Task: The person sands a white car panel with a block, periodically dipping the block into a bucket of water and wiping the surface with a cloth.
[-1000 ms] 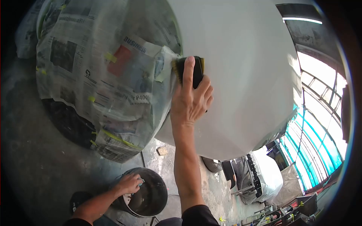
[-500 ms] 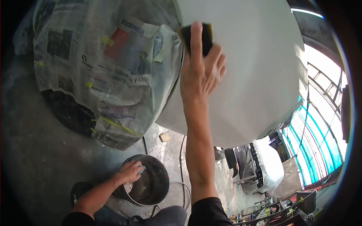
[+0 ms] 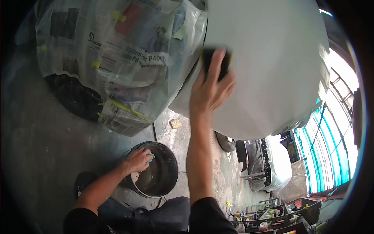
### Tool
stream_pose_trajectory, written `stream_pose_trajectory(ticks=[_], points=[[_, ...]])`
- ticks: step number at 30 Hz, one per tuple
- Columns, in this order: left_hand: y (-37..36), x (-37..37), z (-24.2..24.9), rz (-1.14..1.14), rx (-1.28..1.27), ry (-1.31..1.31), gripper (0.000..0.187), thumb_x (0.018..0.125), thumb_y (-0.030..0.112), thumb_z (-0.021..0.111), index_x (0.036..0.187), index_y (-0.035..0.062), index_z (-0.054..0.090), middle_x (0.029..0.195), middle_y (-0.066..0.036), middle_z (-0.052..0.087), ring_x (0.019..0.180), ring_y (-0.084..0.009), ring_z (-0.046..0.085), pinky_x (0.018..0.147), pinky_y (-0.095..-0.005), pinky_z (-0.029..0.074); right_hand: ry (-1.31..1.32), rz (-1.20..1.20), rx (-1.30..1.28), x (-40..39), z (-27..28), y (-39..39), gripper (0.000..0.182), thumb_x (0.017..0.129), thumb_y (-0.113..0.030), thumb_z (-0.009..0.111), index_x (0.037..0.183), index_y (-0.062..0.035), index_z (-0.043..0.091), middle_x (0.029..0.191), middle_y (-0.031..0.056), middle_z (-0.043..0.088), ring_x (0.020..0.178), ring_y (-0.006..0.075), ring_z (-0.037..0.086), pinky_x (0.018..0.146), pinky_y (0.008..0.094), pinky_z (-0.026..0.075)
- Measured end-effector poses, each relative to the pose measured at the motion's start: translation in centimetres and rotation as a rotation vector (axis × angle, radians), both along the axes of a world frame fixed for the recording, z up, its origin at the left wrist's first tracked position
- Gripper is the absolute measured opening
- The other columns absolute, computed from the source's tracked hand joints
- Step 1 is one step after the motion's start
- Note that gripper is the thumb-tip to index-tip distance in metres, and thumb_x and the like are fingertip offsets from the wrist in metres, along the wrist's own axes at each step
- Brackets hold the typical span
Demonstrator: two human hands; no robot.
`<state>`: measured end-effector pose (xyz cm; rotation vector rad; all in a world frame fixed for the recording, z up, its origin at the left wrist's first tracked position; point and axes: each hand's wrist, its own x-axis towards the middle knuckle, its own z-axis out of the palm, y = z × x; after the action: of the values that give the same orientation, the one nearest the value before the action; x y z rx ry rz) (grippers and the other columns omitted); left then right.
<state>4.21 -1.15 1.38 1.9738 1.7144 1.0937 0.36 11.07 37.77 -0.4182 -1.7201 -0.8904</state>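
Note:
My right hand (image 3: 212, 91) is closed on a dark block (image 3: 216, 64) with yellowish edges, pressed to the smooth pale panel (image 3: 269, 74) near its left edge; hand and block are slightly blurred. Low in the view, my left hand (image 3: 139, 160) holds a small light-blue piece (image 3: 151, 157) at the fingertips, over the left rim of a black bucket (image 3: 171, 183). Dark shadow fills much of the bucket. Left of the panel, newspaper and clear plastic masking (image 3: 120, 74) cover a rounded part, held with bits of yellow-green tape.
The concrete floor (image 3: 70, 144) has a cable running behind the bucket and a small tan piece (image 3: 175, 123) on it. Lower right stand a plastic-wrapped white vehicle part (image 3: 278, 163) and a rack (image 3: 292, 210) with assorted items. Blue-framed sheeting (image 3: 327, 144) hangs at the right.
My right hand and the block have moved down and slightly right in the view, lower along the pale panel's edge. The view has shifted; my left hand stays at the bucket with the blue piece.

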Motion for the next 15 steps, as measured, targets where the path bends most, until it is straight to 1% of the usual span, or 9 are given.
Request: stream_pose_trajectory(ticks=[1, 2, 3, 5, 6, 8, 10, 13, 15], points=[[0.1, 0.0, -0.5, -0.008, 0.031, 0.004, 0.032, 0.085, 0.020, 0.074, 0.116, 0.0120, 0.074, 0.121, -0.009, 0.061, 0.117, -0.0352, 0.060, 0.096, -0.0485, 0.054, 0.020, -0.024, 0.042, 1.8, -4.7, 2.0, 0.053, 0.092, -0.010, 0.074, 0.144, -0.0179, 0.066, 0.133, 0.0210, 0.062, 0.114, 0.0380, 0.062, 0.097, 0.0478, 0.049], [0.0, -0.1, -0.7, -0.013, 0.025, 0.021, 0.032, 0.085, 0.020, 0.073, 0.116, 0.0120, 0.074, 0.122, -0.009, 0.061, 0.117, -0.0353, 0.060, 0.096, -0.0486, 0.054, 0.015, 0.033, 0.021, 3.8, -9.9, 3.4, 0.048, 0.091, -0.006, 0.076, 0.137, -0.0177, 0.070, 0.134, 0.0216, 0.062, 0.117, 0.0391, 0.063, 0.097, 0.0481, 0.050], [-0.2, 0.0, -0.7, -0.019, 0.020, 0.029, 0.032, 0.085, 0.020, 0.073, 0.116, 0.0121, 0.074, 0.122, -0.009, 0.061, 0.118, -0.0353, 0.060, 0.096, -0.0486, 0.054, -0.018, 0.073, -0.038, 6.0, -15.1, 5.6, 0.050, 0.090, -0.003, 0.077, 0.137, -0.0167, 0.067, 0.135, 0.0226, 0.062, 0.121, 0.0404, 0.063, 0.098, 0.0488, 0.051], [0.5, -0.2, -0.5, -0.008, 0.019, 0.014, 0.032, 0.085, 0.020, 0.073, 0.116, 0.0120, 0.074, 0.123, -0.009, 0.062, 0.118, -0.0356, 0.060, 0.096, -0.0487, 0.054, -0.024, 0.088, -0.105, 7.1, -17.5, 5.5, 0.061, 0.089, -0.002, 0.078, 0.145, -0.0182, 0.059, 0.135, 0.0232, 0.062, 0.122, 0.0418, 0.062, 0.100, 0.0496, 0.049], [0.3, -0.2, -0.5, -0.013, 0.007, -0.010, 0.033, 0.085, 0.020, 0.073, 0.116, 0.0118, 0.074, 0.123, -0.009, 0.062, 0.118, -0.0357, 0.060, 0.096, -0.0486, 0.054, -0.055, 0.028, -0.022, 6.9, -15.5, 3.8, 0.066, 0.089, -0.003, 0.078, 0.149, -0.0196, 0.056, 0.136, 0.0233, 0.062, 0.122, 0.0415, 0.062, 0.100, 0.0501, 0.049], [0.3, 0.0, -0.6, -0.021, -0.007, -0.040, 0.033, 0.085, 0.020, 0.073, 0.117, 0.0112, 0.074, 0.123, -0.010, 0.062, 0.117, -0.0360, 0.060, 0.097, -0.0485, 0.054, 0.048, 0.059, -0.071, 3.9, -9.0, 3.2, 0.067, 0.090, -0.006, 0.077, 0.151, -0.0216, 0.055, 0.138, 0.0237, 0.060, 0.120, 0.0410, 0.061, 0.100, 0.0513, 0.048], [0.4, -0.2, -0.5, -0.036, -0.010, -0.034, 0.034, 0.084, 0.020, 0.073, 0.117, 0.0105, 0.074, 0.123, -0.010, 0.062, 0.116, -0.0363, 0.061, 0.097, -0.0484, 0.054, 0.100, 0.045, -0.050, 0.8, -2.2, 0.7, 0.069, 0.090, -0.007, 0.076, 0.154, -0.0220, 0.053, 0.134, 0.0235, 0.060, 0.117, 0.0396, 0.061, 0.098, 0.0522, 0.047], [0.1, -0.4, 0.1, -0.018, 0.031, -0.039, 0.033, 0.084, 0.020, 0.073, 0.116, 0.0101, 0.074, 0.121, -0.011, 0.063, 0.113, -0.0364, 0.062, 0.097, -0.0480, 0.054, 0.111, 0.065, -0.008, 1.5, -4.7, 1.9, 0.064, 0.089, -0.009, 0.077, 0.149, -0.0216, 0.060, 0.133, 0.0238, 0.060, 0.109, 0.0398, 0.063, 0.092, 0.0479, 0.048], [0.3, -0.3, -0.3, -0.032, 0.039, -0.046, 0.034, 0.084, 0.019, 0.073, 0.117, 0.0101, 0.074, 0.121, -0.010, 0.063, 0.113, -0.0361, 0.062, 0.097, -0.0484, 0.054, 0.087, 0.062, 0.030, 3.7, -11.4, 3.9, 0.065, 0.089, -0.009, 0.076, 0.149, -0.0220, 0.060, 0.130, 0.0233, 0.060, 0.105, 0.0398, 0.063, 0.090, 0.0482, 0.048]])
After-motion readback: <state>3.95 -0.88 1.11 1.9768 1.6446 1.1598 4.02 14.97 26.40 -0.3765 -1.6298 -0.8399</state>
